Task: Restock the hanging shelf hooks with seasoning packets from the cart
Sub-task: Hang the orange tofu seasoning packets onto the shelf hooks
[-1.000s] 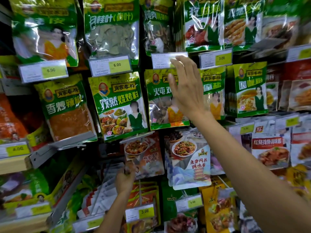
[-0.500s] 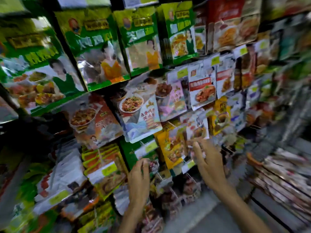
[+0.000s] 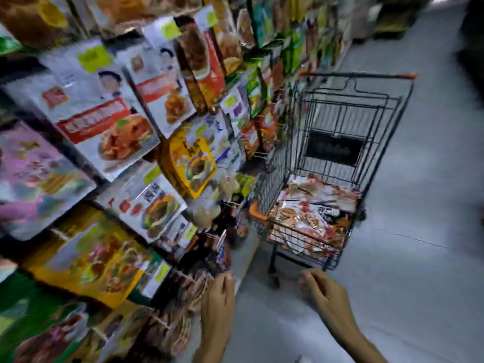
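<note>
Both empty rn. My left hand (image 3: 218,297) is low, abt 6 o'clock in view, fingers loosely curled w/ nothing in them. It's right up by the low hanging packs (image 3: 183,297); touching or not I can't tell, too blurry. My right hand (image 3: 322,292) is at its 3 o'clock, a bit apart, fingers slack and half bent, holding nothing, out over the floor (image 3: 406,284).

From the right hand the cart (image 3: 353,74) sits at 12 o'clock, near but not touching, parked alongside the shelf. The seasoning packets (image 3: 309,218) are piled loose in the bottom of the basket, red/white/orange pouches overlapping every which way. The shelf hooks (image 3: 220,235) w/ their stock run from 9 to 11 o'clock. Which hook has a gap I can't make out.

Handling, imo: these should be light, flat and floppy, prob slick film, so a fat stack will slide apart. No real breakage worry, but snagging on the cart wire could tear a seam. Best bet is to pinch a small bunch by the top edge near the hang hole, thumb in front + fingers behind, so the hole's lined up for the hook.
</note>
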A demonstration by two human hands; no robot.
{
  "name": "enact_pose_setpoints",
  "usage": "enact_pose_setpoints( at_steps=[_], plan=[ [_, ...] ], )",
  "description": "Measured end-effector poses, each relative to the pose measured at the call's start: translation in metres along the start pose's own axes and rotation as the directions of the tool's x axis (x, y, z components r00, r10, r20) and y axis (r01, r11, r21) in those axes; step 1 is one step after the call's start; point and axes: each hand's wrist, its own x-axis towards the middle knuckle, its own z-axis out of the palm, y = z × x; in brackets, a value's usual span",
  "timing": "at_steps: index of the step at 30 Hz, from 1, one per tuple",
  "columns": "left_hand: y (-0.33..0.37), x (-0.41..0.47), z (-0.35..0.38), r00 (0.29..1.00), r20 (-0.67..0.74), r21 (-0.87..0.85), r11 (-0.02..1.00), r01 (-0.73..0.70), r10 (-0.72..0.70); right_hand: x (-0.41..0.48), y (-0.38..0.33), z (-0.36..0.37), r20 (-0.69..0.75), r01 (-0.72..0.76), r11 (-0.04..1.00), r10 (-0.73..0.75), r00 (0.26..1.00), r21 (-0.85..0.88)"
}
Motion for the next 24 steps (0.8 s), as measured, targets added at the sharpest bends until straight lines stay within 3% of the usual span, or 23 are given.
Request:
enact_pose_setpoints(
  at_steps=[9,14,19,24],
  plan=[
    [0.065,0.123,0.082,0.971,0.232,0.115,0.989,-0.093,0.064,0.114,0.028,-0.036,-0.134,-0.124,0.984,0.106,0.985,-0.128],
    [0.087,0.212,0.115,0.946,0.288,0.114,0.976,-0.188,0.149,0.192,0.049,-0.029,-0.208,-0.221,0.971,0.198,0.958,-0.092],
    [0.087,0.309,0.155,0.942,0.285,0.198,0.951,-0.237,0.176,0.279,0.083,-0.004,-0.271,-0.413,0.911,0.397,0.877,-0.004],
    [0.066,0.388,0.207,0.928,0.361,0.335,0.917,-0.218,0.089,0.345,0.14,0.028,-0.174,-0.657,0.746,0.666,0.726,0.114]
  ],
)
